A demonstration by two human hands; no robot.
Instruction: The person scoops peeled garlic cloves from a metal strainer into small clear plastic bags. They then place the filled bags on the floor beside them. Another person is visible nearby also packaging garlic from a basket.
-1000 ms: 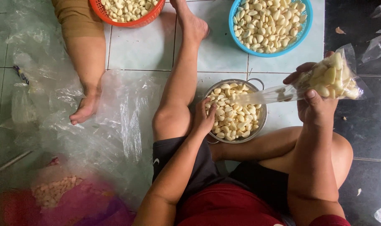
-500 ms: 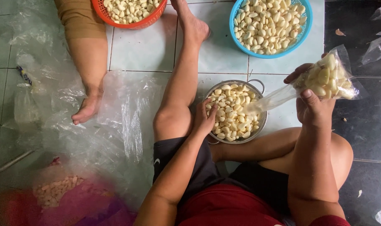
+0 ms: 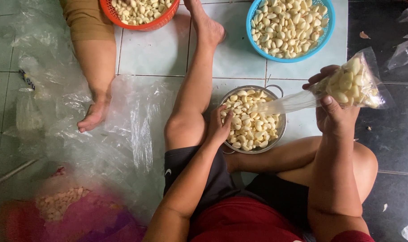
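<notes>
Gripping crinkly clear bag (image 3: 354, 85) w/ right hand (image 3: 334, 117), smooth cloves inside

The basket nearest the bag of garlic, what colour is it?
Blue: the round plastic basket of peeled cloves, seen in the head view just above the clear bag held in the right hand.

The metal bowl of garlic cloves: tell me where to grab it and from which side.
Take the metal bowl by the small loop handle at its far rim, coming from the side of the blue basket. The near rim is blocked by the left hand, whose fingers rest in the cloves, and by the person's legs. The stretched plastic bag in the right hand crosses the right side.
</notes>
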